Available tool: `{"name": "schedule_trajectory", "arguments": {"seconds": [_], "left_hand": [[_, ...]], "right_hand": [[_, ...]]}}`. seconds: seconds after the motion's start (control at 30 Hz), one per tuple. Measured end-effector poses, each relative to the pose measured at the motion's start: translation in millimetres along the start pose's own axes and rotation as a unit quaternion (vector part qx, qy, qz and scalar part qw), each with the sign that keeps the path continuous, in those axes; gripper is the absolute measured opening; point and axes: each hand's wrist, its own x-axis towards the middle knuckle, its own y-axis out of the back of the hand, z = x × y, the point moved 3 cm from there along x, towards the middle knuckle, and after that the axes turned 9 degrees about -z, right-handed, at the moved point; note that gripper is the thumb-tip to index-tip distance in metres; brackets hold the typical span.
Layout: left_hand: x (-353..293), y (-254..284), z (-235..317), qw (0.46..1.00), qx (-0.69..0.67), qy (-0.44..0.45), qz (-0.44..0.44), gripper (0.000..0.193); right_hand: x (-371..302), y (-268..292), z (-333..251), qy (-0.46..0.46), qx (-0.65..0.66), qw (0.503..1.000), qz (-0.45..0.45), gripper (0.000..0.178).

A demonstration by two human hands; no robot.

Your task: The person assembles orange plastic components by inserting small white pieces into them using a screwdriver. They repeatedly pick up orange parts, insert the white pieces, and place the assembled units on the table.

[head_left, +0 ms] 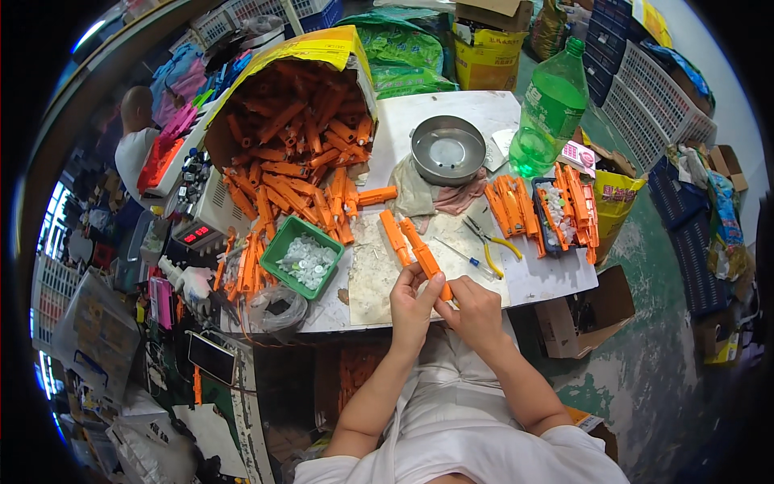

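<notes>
Head view, cluttered white table, green floor, both hands seemingly grasping orange part.

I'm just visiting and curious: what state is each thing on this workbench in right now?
Long orange plastic part: held by both hands, left hand, right hand.
Big yellow sack: tipped on its side, open, orange parts spilling out.
Green plastic tray: holds small white pieces.
Round metal bowl: upright, looks empty.
Green plastic bottle: upright, capped.
Yellow-handled pliers: lying unused.

A white worktable stands on a worn green floor. White lattice crates stack right of the table; cardboard boxes sit under its right edge.
</notes>
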Motion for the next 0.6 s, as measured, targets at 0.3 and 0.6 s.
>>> {"name": "schedule_trajectory", "arguments": {"seconds": [0.3, 0.6], "left_hand": [[0, -4, 0, 1.0, -0.023, -0.004, 0.012, 0.036], [-3, -2, -9, 1.0, -0.012, 0.002, 0.021, 0.039]], "right_hand": [[-6, -4, 2, 0.004, -0.014, 1.0, -0.007, 0.023], [-11, -6, 1, -0.021, -0.015, 0.999, -0.029, 0.024]]}}
